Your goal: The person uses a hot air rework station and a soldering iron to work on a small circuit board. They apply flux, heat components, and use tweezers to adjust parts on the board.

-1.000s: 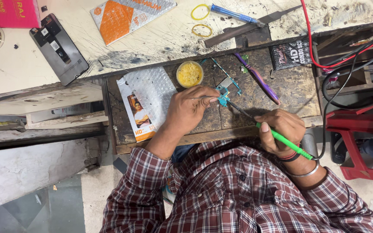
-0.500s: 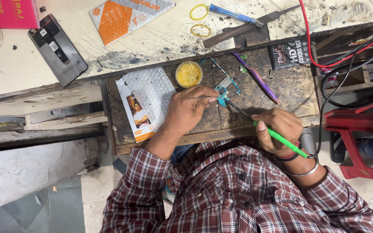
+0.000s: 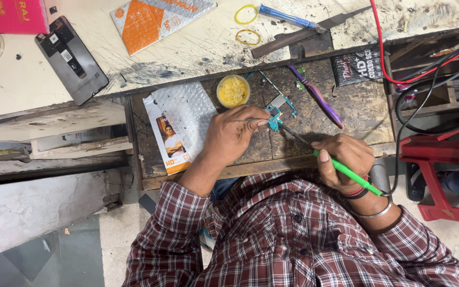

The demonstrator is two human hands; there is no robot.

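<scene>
A small teal circuit board (image 3: 277, 114) lies on the dark wooden work surface (image 3: 357, 117). My left hand (image 3: 232, 134) pinches a thin metal tool, maybe tweezers, whose tip rests at the board's left edge. My right hand (image 3: 346, 158) grips a green-handled soldering iron (image 3: 346, 172). Its dark tip points up-left and meets the board's lower edge. The iron's cord trails off past my wrist, which wears a bangle and bands.
A round tin of yellow paste (image 3: 232, 91) and a bubble-wrap packet (image 3: 179, 125) sit left of the board. A purple-handled tool (image 3: 319, 96) and a black sachet (image 3: 357, 66) lie to the right. A phone (image 3: 71, 59), rubber bands, cables and a red stool (image 3: 442, 165) surround the work surface.
</scene>
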